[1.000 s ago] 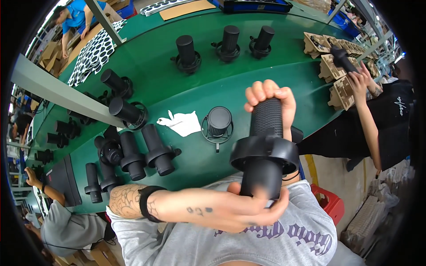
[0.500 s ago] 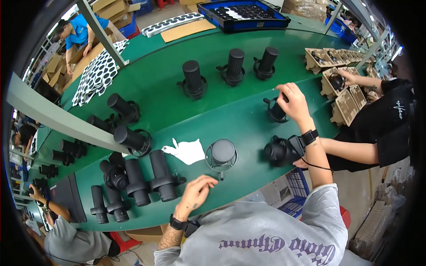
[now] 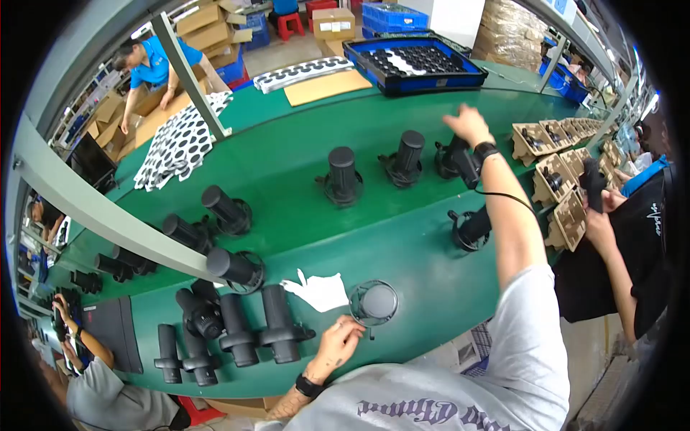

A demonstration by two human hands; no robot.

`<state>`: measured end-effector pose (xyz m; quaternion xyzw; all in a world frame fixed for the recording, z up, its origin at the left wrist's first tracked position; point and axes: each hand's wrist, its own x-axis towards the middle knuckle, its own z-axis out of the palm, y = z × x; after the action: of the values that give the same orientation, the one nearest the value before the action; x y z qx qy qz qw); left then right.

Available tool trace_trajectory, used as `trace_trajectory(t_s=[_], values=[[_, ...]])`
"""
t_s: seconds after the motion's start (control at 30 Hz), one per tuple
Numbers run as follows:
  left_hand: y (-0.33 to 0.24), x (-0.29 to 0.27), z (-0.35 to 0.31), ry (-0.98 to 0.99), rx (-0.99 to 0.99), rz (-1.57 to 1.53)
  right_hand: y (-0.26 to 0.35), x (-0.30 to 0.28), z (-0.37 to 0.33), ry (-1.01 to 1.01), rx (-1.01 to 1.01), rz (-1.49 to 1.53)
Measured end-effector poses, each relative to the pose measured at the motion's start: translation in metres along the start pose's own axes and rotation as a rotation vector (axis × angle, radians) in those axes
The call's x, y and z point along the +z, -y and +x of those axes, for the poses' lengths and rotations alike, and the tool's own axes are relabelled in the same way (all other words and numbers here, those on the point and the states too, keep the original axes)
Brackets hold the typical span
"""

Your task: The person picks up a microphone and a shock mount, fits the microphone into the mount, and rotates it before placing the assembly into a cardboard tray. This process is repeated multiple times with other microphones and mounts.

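Right hand (image 3: 467, 123) has moved up since half a second ago, from the mic (image 3: 471, 230) near the edge to the far-right mic (image 3: 454, 159) in the back row of three. Fingers are spread over its top; can't tell whether it's actually gripping. Wrist has a black band with a cord trailing off it. Left hand (image 3: 336, 348) hasn't shifted, resting loose and half-curled on the green worktop (image 3: 402, 258), just beside the round upright mic (image 3: 375, 303) and white paper (image 3: 320, 291).
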<state>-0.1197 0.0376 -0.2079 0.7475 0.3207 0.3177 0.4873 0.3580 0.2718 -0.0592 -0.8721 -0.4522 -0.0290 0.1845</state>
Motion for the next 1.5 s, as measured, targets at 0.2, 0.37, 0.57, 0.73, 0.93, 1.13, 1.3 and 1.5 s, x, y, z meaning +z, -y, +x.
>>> trace_trajectory(t_s=[0.2,0.37,0.57,0.73,0.93,1.13,1.3,1.5], values=[[0.007,-0.011,-0.007,0.116,-0.122,-0.199,-0.011,0.058,-0.007,-0.117,-0.181,-0.330],[0.004,-0.013,-0.014,0.146,-0.136,-0.172,0.050,-0.014,-0.023,0.125,-0.718,-0.219],[0.015,-0.011,-0.005,0.185,-0.017,-0.071,0.064,-0.011,-0.050,0.387,-0.775,-0.235],[0.006,-0.027,-0.009,0.375,-0.088,-0.331,0.087,-0.065,-0.090,0.261,-0.726,-0.341],[-0.068,-0.094,-0.036,0.830,-0.438,-0.462,0.061,-0.178,-0.177,0.238,-0.674,0.454],[-0.173,-0.109,-0.006,-0.085,0.074,-0.138,0.000,-0.140,-0.272,0.139,-0.461,1.453],[-0.203,-0.076,0.032,-0.238,0.611,0.182,0.011,-0.084,-0.294,0.511,-0.560,1.639],[-0.206,-0.063,0.043,-0.278,0.675,0.187,0.013,-0.076,-0.305,0.582,-0.442,1.829]])
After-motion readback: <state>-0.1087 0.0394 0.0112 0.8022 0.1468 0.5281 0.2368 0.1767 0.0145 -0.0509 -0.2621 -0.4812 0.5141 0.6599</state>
